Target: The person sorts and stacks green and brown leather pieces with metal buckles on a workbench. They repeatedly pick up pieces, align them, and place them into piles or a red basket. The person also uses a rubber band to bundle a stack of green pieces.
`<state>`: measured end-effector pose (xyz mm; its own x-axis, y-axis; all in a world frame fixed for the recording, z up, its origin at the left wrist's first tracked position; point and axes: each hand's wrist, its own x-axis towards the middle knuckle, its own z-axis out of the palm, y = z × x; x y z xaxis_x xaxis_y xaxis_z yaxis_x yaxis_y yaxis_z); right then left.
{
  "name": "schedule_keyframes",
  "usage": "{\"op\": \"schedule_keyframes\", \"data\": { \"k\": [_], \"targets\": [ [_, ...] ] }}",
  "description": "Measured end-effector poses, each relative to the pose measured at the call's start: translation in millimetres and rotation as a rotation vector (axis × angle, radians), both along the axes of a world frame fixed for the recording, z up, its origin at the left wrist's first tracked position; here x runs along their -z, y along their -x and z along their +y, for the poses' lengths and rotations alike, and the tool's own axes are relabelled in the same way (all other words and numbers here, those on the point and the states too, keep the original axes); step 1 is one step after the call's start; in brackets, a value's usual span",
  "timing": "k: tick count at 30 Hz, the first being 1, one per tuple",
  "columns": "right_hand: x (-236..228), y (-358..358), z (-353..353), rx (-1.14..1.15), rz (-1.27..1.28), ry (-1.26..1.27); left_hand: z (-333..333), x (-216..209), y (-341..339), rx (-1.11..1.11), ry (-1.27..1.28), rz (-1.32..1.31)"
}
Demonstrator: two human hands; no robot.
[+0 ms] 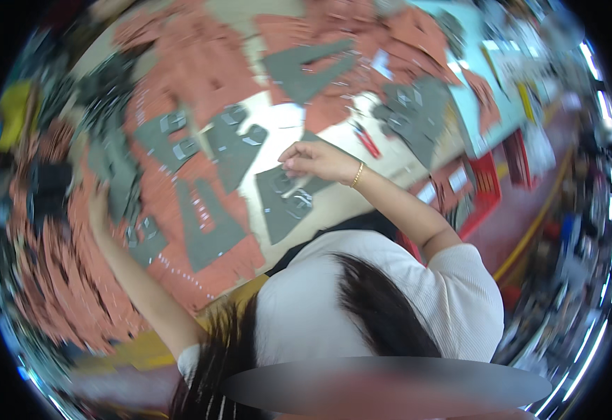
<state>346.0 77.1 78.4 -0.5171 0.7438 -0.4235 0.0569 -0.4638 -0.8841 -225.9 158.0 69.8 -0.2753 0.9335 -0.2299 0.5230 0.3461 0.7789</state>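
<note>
My right hand (pixel 309 159), with a gold bracelet at the wrist, hovers over a grey-green cut fabric piece (pixel 278 213) marked with small white labels. Its thumb and fingers are drawn together; whatever may be between them is too small to make out. Far to the left, my left hand (pixel 99 204) reaches beside a bunched heap of grey-green fabric (pixel 115 171). Motion blur smears its fingers. Between my arms, a forked grey-green piece (pixel 211 238) lies on salmon-coloured fabric (pixel 239 259). Red-handled snips (pixel 367 140) rest on the table right of my right hand.
Piles of salmon fabric (pixel 187 49) cover the table's far side. Stacked salmon pieces (pixel 61 280) lie at the left. More grey-green pieces (pixel 418 112) sit at the right, near a light-blue table (pixel 484 136). A red crate (pixel 484 185) stands below the right edge.
</note>
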Motion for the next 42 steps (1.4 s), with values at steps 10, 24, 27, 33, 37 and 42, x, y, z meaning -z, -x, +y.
{"op": "schedule_keyframes", "data": {
  "k": [10, 24, 27, 33, 37, 42],
  "targets": [
    [3, -220, -56, 0.813, -0.678, -0.331, -23, -17, -14, -0.155, -0.281, 0.424],
    [4, -277, -44, 1.164, 0.077, 0.055, -129, -64, -151, -0.121, -0.309, 0.257],
    [7, -275, -39, 1.186, 0.09, 0.058, -144, -56, -150, -0.118, -0.326, 0.313],
    [11, -244, -21, 0.916, -0.624, -0.178, -161, -46, -156, -0.134, -0.233, 0.236],
    [4, -192, -12, 0.889, -0.772, -0.634, -160, -43, -173, -0.082, -0.237, 0.303],
    [-14, -135, -27, 0.686, -0.376, -0.573, -159, -48, -198, -0.022, -0.171, 0.265]
  ]
}}
